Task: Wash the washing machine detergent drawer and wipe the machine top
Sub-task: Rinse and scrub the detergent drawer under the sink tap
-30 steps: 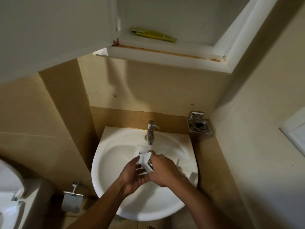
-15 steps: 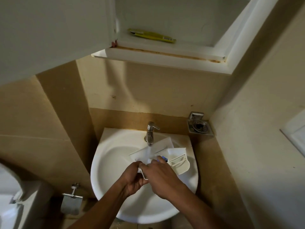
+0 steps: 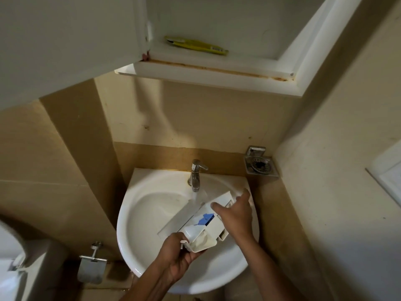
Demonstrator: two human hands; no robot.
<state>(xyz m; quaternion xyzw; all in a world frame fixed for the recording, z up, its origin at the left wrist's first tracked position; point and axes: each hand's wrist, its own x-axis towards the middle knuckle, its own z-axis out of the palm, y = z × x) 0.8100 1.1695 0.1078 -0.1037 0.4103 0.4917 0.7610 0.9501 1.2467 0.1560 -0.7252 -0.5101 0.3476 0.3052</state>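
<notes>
The drawer (image 3: 208, 224) lies slantwise over the sink (image 3: 152, 213), its far end below and just right of the tap (image 3: 196, 175), its near end toward the sink's front rim. Water runs from the tap onto the far part of the drawer. A blue insert (image 3: 205, 219) sits in a middle compartment.

The left hand (image 3: 178, 259) has its grip closed around the drawer's near end, thumb over the rim and fingers underneath, bearing it from below. The right hand (image 3: 235, 213) lies across the drawer's top on the side away from the tap, fingers spread and loose; its grip is released, resting on the plastic rather than clasping it, though the palm side is hidden.

The drawer looks to be thin moulded plastic: light, stiff, and not likely to bend under a hand. Being wet, and probably filmed with detergent residue, it should be slippery, so a pinch on a flat wall may slide. The surer holds are the raised rims and the compartment walls, where fingers can hook over an edge, as the left hand does. The long shape means one end held alone will lever downward, so a second hold near the far end would steady it. The insert and thin partitions seem the weakest parts and are poor places to pull. A drop onto the hard sink could chip a corner.
</notes>
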